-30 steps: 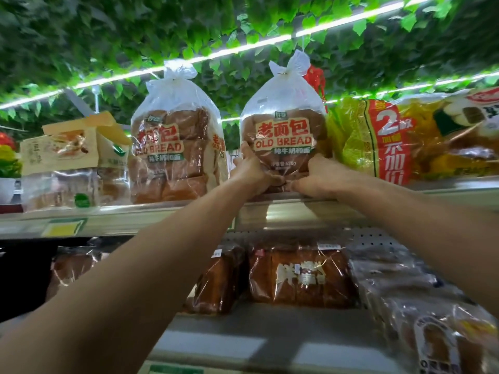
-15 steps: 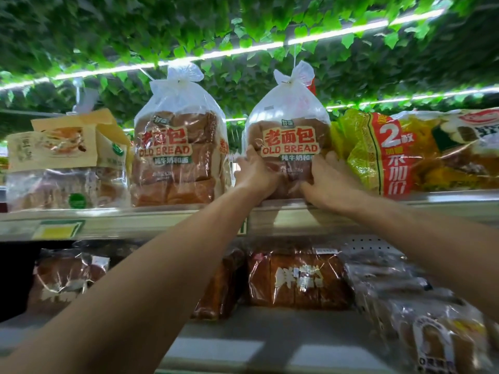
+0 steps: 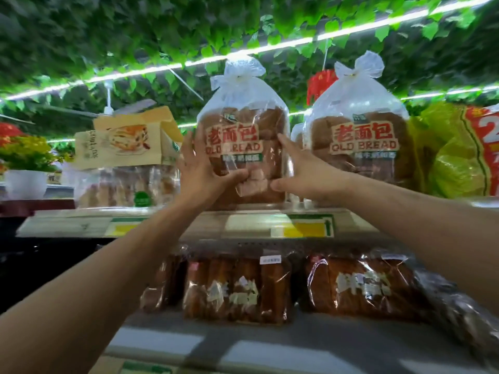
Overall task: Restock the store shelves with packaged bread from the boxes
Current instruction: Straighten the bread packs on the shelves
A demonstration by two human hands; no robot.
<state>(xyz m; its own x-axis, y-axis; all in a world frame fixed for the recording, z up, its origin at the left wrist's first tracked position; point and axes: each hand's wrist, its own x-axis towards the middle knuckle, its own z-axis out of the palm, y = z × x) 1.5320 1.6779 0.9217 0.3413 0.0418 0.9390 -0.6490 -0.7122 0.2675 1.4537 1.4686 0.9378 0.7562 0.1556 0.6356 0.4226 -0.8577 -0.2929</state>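
Note:
Two clear bags of brown sliced loaf labelled "OLD BREAD" stand upright on the top shelf point(image 3: 243, 225). My hands are on the left bread bag point(image 3: 243, 122). My left hand point(image 3: 199, 168) holds its left side, fingers pointing up and thumb across the lower front. My right hand point(image 3: 299, 171) holds its right side, index finger along the edge and thumb on the front. The bag's base sits on the shelf. The second bread bag point(image 3: 361, 141) stands just to the right, untouched.
A boxed bread pack point(image 3: 127, 147) sits left of the held bag, and a yellow-green packet point(image 3: 459, 155) lies at the far right. Wrapped loaves point(image 3: 237, 287) fill the lower shelf. Leafy decoration and light strips hang overhead. A potted plant point(image 3: 24, 163) is far left.
Both hands have left the right bread bag, which now stands alone on the shelf, and moved left onto the other bread bag. The camera has shifted left too.

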